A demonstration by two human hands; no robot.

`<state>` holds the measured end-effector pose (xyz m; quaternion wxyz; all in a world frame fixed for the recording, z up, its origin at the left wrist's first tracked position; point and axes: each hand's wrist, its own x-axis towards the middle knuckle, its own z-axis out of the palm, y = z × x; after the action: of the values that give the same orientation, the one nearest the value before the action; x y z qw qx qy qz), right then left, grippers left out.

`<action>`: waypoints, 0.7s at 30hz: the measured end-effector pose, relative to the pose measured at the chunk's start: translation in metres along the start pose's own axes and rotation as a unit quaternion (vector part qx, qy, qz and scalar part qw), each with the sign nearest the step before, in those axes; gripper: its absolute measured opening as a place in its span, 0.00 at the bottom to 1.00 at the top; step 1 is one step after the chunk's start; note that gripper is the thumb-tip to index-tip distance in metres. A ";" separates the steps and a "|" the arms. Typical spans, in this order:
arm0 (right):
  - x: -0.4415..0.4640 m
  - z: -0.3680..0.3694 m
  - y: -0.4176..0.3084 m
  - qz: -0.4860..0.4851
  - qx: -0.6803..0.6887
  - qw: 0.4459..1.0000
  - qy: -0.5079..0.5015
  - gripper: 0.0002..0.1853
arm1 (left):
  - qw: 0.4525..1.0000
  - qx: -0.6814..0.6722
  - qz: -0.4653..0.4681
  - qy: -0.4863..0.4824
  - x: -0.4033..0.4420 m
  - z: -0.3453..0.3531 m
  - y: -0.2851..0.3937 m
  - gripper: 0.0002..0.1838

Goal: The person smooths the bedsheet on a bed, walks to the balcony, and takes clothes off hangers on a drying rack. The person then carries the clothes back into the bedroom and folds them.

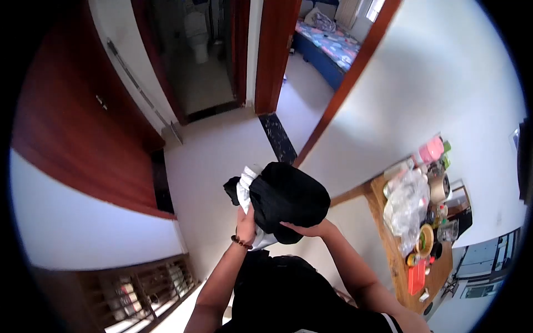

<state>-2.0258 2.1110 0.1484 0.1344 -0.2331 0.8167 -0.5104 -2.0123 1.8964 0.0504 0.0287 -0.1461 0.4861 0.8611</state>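
A bundle of black clothing (291, 194) is held up in front of my body, bunched together with a white cloth (244, 183) on its left side. My left hand (246, 225) grips the bundle from below at the white cloth, a beaded bracelet on its wrist. Under the right part of the black fabric, my right hand (308, 228) supports it, its fingers partly covered by the cloth. What garments these are cannot be made out.
On the right stands a wooden table (391, 261) with a plastic bag (408, 205), a red basket (416, 277) and several containers. Ahead are a bathroom doorway and an open bedroom door (276, 55). A long-handled tool (139, 89) leans at the left wall; a railing (150, 294) lies lower left.
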 end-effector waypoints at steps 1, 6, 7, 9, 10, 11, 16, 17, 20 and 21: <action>0.028 -0.009 0.003 -0.003 -0.031 0.999 0.039 0.31 | 1.000 0.011 0.010 -0.009 0.031 0.009 0.008 0.24; 0.141 -0.068 0.011 0.072 0.064 0.987 0.127 0.32 | 0.993 0.067 0.072 -0.063 0.159 0.053 0.062 0.22; 0.161 -0.082 0.022 0.066 0.076 0.980 0.170 0.32 | 0.992 0.070 0.072 -0.071 0.188 0.063 0.074 0.22; 0.193 -0.102 0.061 0.080 0.165 0.961 0.207 0.33 | 0.992 0.105 0.054 -0.040 0.242 0.079 0.088 0.24; 0.212 -0.115 0.086 0.094 0.253 0.934 0.233 0.34 | 0.992 0.108 0.051 -0.045 0.274 0.086 0.092 0.24; 0.230 -0.126 0.099 0.117 0.259 0.933 0.223 0.35 | 0.992 0.111 0.038 -0.050 0.296 0.091 0.098 0.25; 0.343 -0.196 0.178 0.160 0.259 0.912 0.275 0.33 | 0.985 0.120 0.039 -0.119 0.473 0.139 0.102 0.24; 0.366 -0.210 0.202 0.168 0.298 0.896 0.283 0.34 | 0.982 0.126 0.043 -0.131 0.505 0.150 0.110 0.24; 0.415 -0.222 0.233 0.199 0.341 0.868 0.299 0.34 | 0.982 0.116 -0.003 -0.151 0.558 0.168 0.151 0.20; 0.432 -0.234 0.243 0.217 0.342 0.867 0.290 0.34 | 0.985 0.065 -0.047 -0.150 0.582 0.182 0.162 0.20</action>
<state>-2.5618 2.1576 0.0423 0.0703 0.1691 0.6229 -0.7606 -2.6407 1.9108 0.1101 0.1513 -0.0353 0.5241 0.8374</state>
